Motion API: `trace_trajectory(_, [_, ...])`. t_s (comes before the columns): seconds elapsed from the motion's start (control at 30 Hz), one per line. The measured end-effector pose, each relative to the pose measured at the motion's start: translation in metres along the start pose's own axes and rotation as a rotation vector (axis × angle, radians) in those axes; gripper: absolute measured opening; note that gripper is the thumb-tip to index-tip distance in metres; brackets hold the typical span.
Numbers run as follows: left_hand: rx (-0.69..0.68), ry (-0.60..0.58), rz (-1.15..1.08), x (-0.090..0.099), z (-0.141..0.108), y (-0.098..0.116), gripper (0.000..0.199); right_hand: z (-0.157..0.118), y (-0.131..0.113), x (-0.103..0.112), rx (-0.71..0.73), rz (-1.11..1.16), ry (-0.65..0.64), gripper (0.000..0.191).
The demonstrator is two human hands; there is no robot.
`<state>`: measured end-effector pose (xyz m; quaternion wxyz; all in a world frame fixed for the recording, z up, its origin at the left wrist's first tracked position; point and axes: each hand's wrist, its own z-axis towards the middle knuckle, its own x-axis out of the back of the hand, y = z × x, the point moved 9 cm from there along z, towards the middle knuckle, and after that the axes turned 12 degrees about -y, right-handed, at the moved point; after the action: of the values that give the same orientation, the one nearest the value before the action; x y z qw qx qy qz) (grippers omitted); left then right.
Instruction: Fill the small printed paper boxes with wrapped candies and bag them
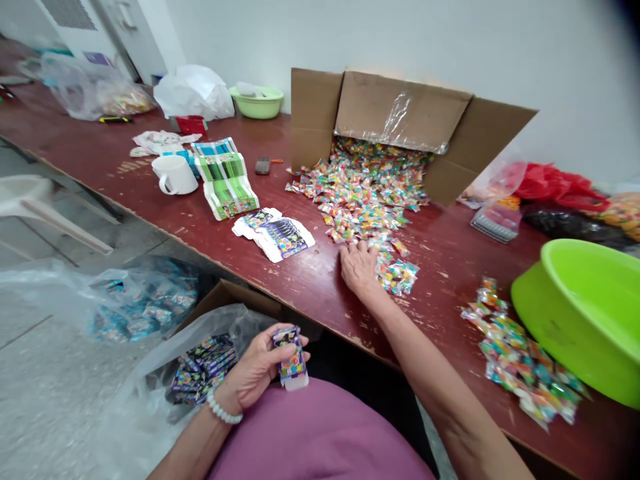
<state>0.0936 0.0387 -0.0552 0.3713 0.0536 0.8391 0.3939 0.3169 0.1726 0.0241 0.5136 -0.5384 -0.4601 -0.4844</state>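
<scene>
My left hand point(263, 363) is wrapped round a small purple printed box point(291, 357) over my lap, with a white flap showing at its lower end. On the red table point(320, 303), my right hand point(359, 267) rests at the near left edge of a heap of small wrapped candies point(360, 193). Its fingertips touch the candies, and what they hold, if anything, is hidden. The heap spills from a cardboard box point(405, 110) lying open on its side. Left of my right hand lie flat purple cartons point(285, 238).
Green printed cartons point(227, 180), a white mug point(175, 175) and a small brush point(263, 165) stand further left. A large green basin point(575, 320) and more candies point(525, 367) are at the right. Below the table edge, a plastic-lined box holds filled purple boxes point(203, 367).
</scene>
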Motion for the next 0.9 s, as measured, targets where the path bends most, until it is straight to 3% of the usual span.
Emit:
trace_trajectory(0.07, [0.016,0.033,0.072,0.021,-0.008,-0.002,0.041,0.003,-0.005,-0.003,0.045,0.019,-0.001,0.032])
trace_trajectory(0.17, [0.046,0.075,0.351,0.055,-0.021,0.008,0.037,0.001,-0.013,-0.004,0.091,0.075,0.015,0.034])
trace_trajectory(0.3, [0.277,-0.138,0.74,0.067,-0.031,0.006,0.036,-0.006,-0.021,-0.005,0.147,0.21,0.025,0.038])
trace_trajectory(0.4, [0.317,-0.216,0.787,0.059,-0.032,0.009,0.031,-0.018,-0.024,-0.007,0.147,0.536,0.026,0.045])
trace_trajectory(0.53, [0.119,-0.138,0.549,0.033,-0.016,0.032,0.028,-0.048,-0.038,-0.02,0.165,1.47,-0.077,0.04])
trace_trajectory(0.6, [0.062,-0.177,0.458,0.01,-0.006,0.038,0.03,-0.065,-0.053,-0.019,0.186,1.702,-0.131,0.036])
trace_trajectory(0.67, [0.011,-0.236,0.386,-0.012,0.002,0.043,0.035,-0.08,-0.065,-0.017,0.195,1.768,-0.181,0.035])
trace_trajectory(0.77, [-0.059,-0.29,0.29,-0.034,0.008,0.049,0.041,-0.097,-0.071,-0.015,0.209,1.669,-0.224,0.032])
trace_trajectory(0.83, [-0.074,-0.303,0.267,-0.04,0.007,0.05,0.04,-0.104,-0.068,-0.01,0.234,1.533,-0.184,0.027])
trace_trajectory(0.9, [-0.07,-0.298,0.285,-0.042,0.005,0.049,0.039,-0.108,-0.061,0.002,0.276,1.359,-0.059,0.022])
